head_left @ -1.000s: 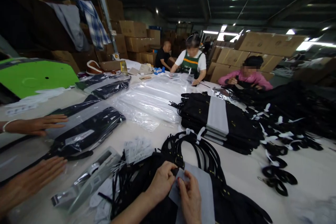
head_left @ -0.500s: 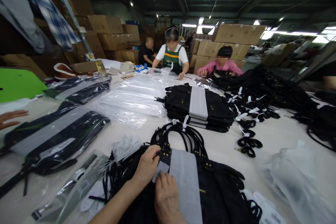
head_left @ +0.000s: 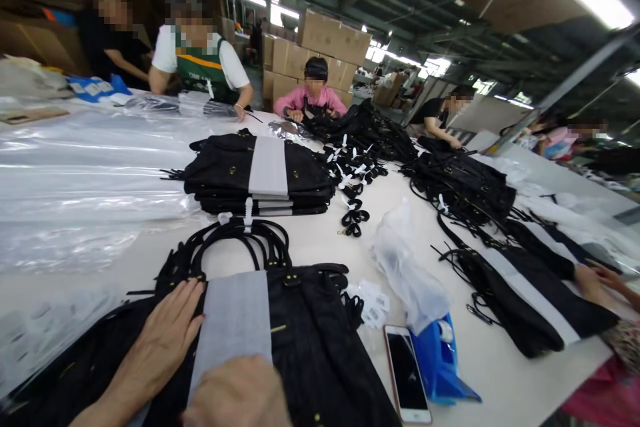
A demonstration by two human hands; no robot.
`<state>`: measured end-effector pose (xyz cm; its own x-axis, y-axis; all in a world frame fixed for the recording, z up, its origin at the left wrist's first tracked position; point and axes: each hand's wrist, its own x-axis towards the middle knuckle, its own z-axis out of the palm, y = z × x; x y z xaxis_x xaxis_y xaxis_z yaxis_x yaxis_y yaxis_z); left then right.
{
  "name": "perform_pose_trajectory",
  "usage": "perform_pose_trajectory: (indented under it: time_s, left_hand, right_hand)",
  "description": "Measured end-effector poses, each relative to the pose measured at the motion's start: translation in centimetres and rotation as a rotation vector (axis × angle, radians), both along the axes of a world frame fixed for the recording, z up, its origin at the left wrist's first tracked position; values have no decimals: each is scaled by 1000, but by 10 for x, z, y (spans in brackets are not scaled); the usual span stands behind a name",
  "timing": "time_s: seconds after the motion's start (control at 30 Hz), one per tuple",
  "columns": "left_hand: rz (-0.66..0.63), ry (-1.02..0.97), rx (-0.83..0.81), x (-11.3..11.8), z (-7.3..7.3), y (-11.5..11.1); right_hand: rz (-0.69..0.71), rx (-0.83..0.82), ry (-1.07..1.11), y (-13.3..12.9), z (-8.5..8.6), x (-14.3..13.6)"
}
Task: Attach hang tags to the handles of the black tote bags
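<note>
My left hand [head_left: 163, 340] lies flat, fingers spread, on a black bag [head_left: 310, 333] at the left edge of its grey paper band [head_left: 233, 327]. My right hand [head_left: 237, 393] rests on the lower end of that band at the bottom of the view, fingers hidden. The bag's black handles [head_left: 240, 240] loop away from me, tied with a white tag. Both hands press on the bag and grip nothing.
A stack of banded black bags [head_left: 255, 177] sits beyond. Clear plastic sleeves [head_left: 75, 180] cover the left. A phone [head_left: 406, 373], blue packet [head_left: 440, 360], crumpled plastic [head_left: 405, 260] and loose straps [head_left: 353, 220] lie right. Several people work around the white table [head_left: 500, 360]; a co-worker's hand [head_left: 603, 277] is at right.
The view has swung to the right. My left hand went from pinching the band's top corner to lying flat beside it; my right hand slid down the band.
</note>
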<state>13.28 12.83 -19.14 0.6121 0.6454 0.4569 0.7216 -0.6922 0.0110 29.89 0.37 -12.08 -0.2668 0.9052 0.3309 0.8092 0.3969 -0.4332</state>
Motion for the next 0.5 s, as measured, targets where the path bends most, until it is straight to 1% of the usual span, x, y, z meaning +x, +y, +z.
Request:
perform_pose_trajectory:
  time_s: [0.03,0.07,0.1,0.13,0.17,0.2,0.23,0.27,0.3,0.37,0.43,0.5]
  left_hand:
    - [1,7,4,0,1,0]
    - [6,9,3,0,2,0]
    - [10,7,3,1,3,0]
    - [18,1,2,2,4,0]
    - [23,-6,2,3,4,0]
    - [29,-12,3,3,5,0]
    - [31,-12,2,4,5,0]
    - [34,-8,0,4,5,-1]
    - [38,-3,-6,4,6,-1]
    - [47,-2,-21,4,7,-1]
    - [50,-13,-33,4,8,-2]
    - [46,-14,-39,4,10,-3]
  right_hand:
    - [-202,-58,46,-2,8,36]
    - [-451,-167,66,-3,13,75]
    - [-585,-203,57,-5,14,115]
    - [-666,-238,40,-6,10,153]
    - [-744,-281,15,-7,2,187]
    - [-806,-334,-11,-9,-9,215]
    - [-845,-390,-35,-11,-23,237]
    - [-870,-442,-55,-14,-36,253]
    - [-881,-486,-72,-17,-49,263]
    - [-886,-556,-96,-22,-69,271]
    - [-883,-605,-105,-24,-79,272]
    - [-873,-644,-91,-23,-81,272]
